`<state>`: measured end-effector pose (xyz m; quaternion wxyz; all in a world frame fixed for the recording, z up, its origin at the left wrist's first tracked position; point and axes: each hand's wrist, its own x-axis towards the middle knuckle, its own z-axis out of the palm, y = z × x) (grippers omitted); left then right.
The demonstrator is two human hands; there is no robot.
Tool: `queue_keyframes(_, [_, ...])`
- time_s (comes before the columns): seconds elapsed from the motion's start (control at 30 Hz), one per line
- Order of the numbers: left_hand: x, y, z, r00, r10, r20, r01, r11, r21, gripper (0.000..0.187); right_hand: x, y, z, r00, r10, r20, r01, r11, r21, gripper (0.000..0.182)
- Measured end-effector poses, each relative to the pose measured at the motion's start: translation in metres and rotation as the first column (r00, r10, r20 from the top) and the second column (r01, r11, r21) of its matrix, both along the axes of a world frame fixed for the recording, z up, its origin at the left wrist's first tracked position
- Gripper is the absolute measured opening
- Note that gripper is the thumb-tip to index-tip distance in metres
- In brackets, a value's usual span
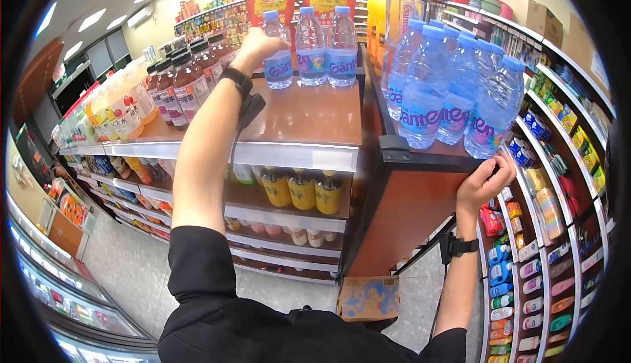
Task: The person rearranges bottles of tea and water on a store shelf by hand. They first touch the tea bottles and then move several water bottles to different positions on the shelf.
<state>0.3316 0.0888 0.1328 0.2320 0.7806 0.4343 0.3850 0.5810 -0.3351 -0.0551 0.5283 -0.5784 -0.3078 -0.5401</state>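
My left hand (pixel 261 48) reaches forward and is closed round the upper part of a water bottle (pixel 279 70), leftmost of a short row on the brown shelf top (pixel 309 116). Two more water bottles (pixel 311 47) stand upright to its right. My right hand (pixel 486 182) is lower, at the front corner of the end rack (pixel 420 168), its fingers curled at the black edge. Just above those fingers is the base of a clear water bottle (pixel 493 116), one of several grouped on the rack. Both wrists wear black straps.
Brown drink bottles (pixel 176 90) and pale juice bottles (pixel 125 110) line the shelf top at left. Red snack bags (pixel 328 1) stand behind the water. Yellow-labelled bottles (pixel 301 191) fill the shelf below. A cardboard box (pixel 369 297) lies on the floor; stocked shelves (pixel 545 231) rise at right.
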Motion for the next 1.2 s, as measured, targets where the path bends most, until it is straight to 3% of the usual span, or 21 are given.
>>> queue_keyframes(0.13, [0.011,0.014,-0.003,0.999,-0.005,-0.035,0.004,1.000,-0.007,0.058,0.001,0.000,-0.001,1.000,-0.013,0.000,0.013,1.000,0.005,0.017])
queue_keyframes(0.2, [0.013,0.022,-0.008,0.995,-0.094,0.042,0.095,0.995,-0.034,0.059,-0.001,0.000,0.000,1.000,-0.022,0.011,0.023,1.000,-0.008,0.017])
queue_keyframes(0.3, [0.006,0.027,-0.002,0.973,-0.230,0.002,0.229,0.966,-0.119,0.060,-0.004,0.001,0.001,1.000,-0.005,0.003,0.005,1.000,0.003,0.018])
queue_keyframes(0.43, [0.003,0.028,-0.010,0.982,-0.163,0.097,0.176,0.973,-0.152,0.052,-0.001,0.000,0.000,0.999,-0.046,0.017,0.046,0.999,-0.009,0.018])
queue_keyframes(0.5, [-0.003,0.023,-0.010,0.947,-0.307,0.093,0.320,0.930,-0.181,0.060,0.000,0.001,-0.001,0.999,-0.048,0.018,0.048,0.999,-0.002,0.018])
queue_keyframes(0.6, [0.000,0.017,-0.013,0.973,-0.212,0.092,0.223,0.964,-0.142,0.058,-0.001,0.001,0.000,0.998,-0.060,0.017,0.060,0.998,0.001,0.019])
queue_keyframes(0.73, [-0.004,0.008,-0.008,0.961,-0.265,0.075,0.274,0.945,-0.178,0.052,-0.002,0.002,-0.002,1.000,-0.011,-0.013,0.012,1.000,0.019,0.020])
queue_keyframes(0.8, [-0.003,0.006,-0.007,0.967,-0.252,0.050,0.256,0.953,-0.160,0.040,0.004,0.000,-0.004,0.999,-0.050,0.009,0.050,0.999,-0.017,0.020])
queue_keyframes(0.9, [-0.008,0.004,-0.007,0.959,-0.280,0.042,0.282,0.936,-0.210,0.042,0.003,0.001,-0.003,0.999,-0.036,0.014,0.036,0.999,-0.005,0.019])
queue_keyframes(1.0, [-0.008,-0.002,-0.010,0.944,-0.323,0.074,0.331,0.922,-0.202,0.058,0.002,0.001,-0.002,1.000,-0.028,0.003,0.028,1.000,0.002,0.018])
queue_keyframes(1.13, [-0.006,-0.011,-0.005,0.947,-0.315,-0.061,0.302,0.940,-0.159,0.061,0.001,0.000,-0.001,1.000,-0.014,-0.010,0.014,1.000,-0.007,0.018])
queue_keyframes(1.2, [-0.007,-0.033,0.011,0.905,-0.134,-0.404,0.150,0.989,0.006,0.064,0.000,0.000,0.000,1.000,-0.016,0.002,0.016,1.000,-0.006,0.017])
